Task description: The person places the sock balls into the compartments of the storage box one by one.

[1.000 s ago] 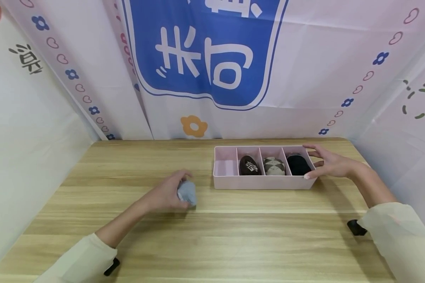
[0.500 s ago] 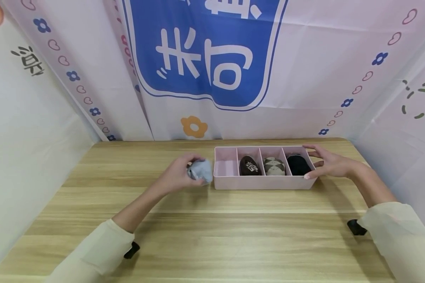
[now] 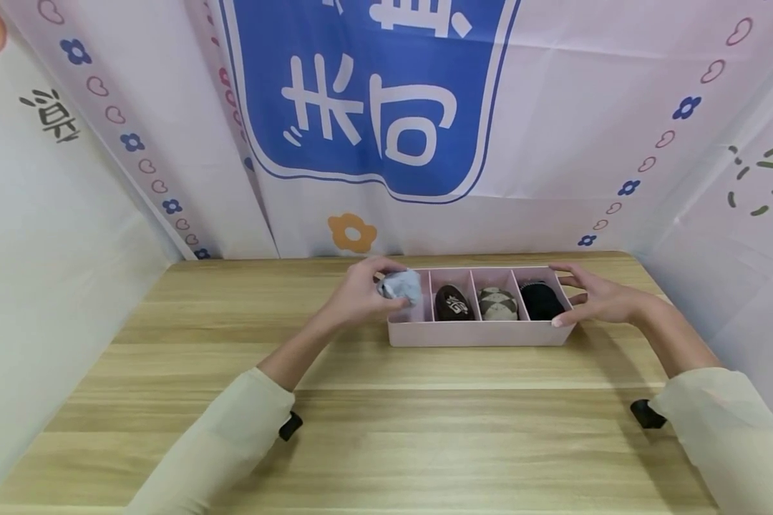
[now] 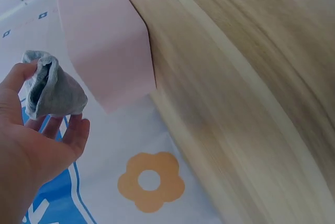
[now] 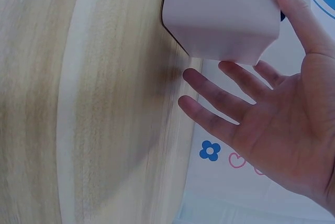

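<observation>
My left hand point(image 3: 363, 290) holds a folded light grey-blue sock point(image 3: 402, 286) over the left end compartment of a pink divided storage box point(image 3: 477, 334). In the left wrist view the thumb and fingers pinch the same sock point(image 4: 60, 93), whose opening shows; the box's end wall stands beside it. My right hand point(image 3: 599, 297) steadies the box's right end, thumb at the front corner and index finger at the back corner. Two of its fingers point(image 5: 214, 93) stretch out straight, off the box, in the right wrist view.
Inside the box's other compartments sit a dark brown sock point(image 3: 452, 304) with pale lettering, an argyle sock point(image 3: 498, 304) and a black sock point(image 3: 541, 300). The wooden table point(image 3: 425, 429) meets a printed cloth backdrop point(image 3: 541, 179) right behind the box.
My left hand has carried the grey-blue sock rightward and away from me, from the table left of the box to over its left compartment. The right hand has stayed at the box's end.
</observation>
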Available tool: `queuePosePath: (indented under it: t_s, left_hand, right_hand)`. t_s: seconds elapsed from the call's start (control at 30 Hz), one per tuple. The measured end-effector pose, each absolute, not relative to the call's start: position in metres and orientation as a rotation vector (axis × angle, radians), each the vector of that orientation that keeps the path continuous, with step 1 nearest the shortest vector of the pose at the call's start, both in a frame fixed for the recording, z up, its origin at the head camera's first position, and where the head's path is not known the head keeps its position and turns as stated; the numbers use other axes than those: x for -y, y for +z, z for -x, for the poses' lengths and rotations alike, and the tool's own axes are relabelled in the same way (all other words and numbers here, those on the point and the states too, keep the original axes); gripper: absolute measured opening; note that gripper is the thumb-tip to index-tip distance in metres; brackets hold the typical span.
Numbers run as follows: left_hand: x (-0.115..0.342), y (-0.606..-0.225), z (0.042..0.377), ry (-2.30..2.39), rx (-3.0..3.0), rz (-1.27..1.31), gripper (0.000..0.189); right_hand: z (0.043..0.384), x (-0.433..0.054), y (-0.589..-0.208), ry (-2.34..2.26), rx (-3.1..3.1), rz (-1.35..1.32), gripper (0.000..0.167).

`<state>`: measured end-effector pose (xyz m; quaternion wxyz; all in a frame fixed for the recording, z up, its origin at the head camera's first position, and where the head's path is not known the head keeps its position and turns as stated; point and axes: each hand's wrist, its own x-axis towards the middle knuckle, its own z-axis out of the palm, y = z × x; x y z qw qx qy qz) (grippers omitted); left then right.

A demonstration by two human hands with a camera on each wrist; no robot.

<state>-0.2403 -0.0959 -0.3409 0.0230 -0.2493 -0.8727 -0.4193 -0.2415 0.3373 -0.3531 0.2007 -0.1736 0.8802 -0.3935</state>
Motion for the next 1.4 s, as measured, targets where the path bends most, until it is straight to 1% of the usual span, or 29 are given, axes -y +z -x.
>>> queuePosePath:
  t_s: [0.37, 0.57, 0.83, 1.0, 1.13, 1.4]
  left_hand:
    - [0.078, -0.352, 0.258, -1.193, 2.774, 0.846, 0.05]
    - [0.077, -0.357, 0.26, -1.067, 2.826, 0.868, 0.05]
    - [0.078, -0.361, 0.259, -0.853, 2.887, 0.91, 0.056]
    - [0.079, -0.36, 0.257, -0.899, 2.901, 0.891, 0.056]
    - [0.083, -0.358, 0.255, -1.034, 2.897, 0.897, 0.055]
    - [0.106, -0.349, 0.246, -1.213, 2.811, 0.905, 0.054]
  right_hand:
    - [0.241, -0.337, -0.354, -1.111, -2.452, 0.493, 0.106]
    - [0.24, -0.336, -0.353, -1.117, -2.449, 0.498, 0.106]
    - [0.24, -0.336, -0.352, -1.128, -2.443, 0.504, 0.106]
    - [0.24, -0.336, -0.353, -1.13, -2.442, 0.507, 0.106]
    - [0.241, -0.336, -0.354, -1.132, -2.44, 0.504, 0.106]
    - [0.242, -0.336, -0.353, -1.125, -2.449, 0.516, 0.105]
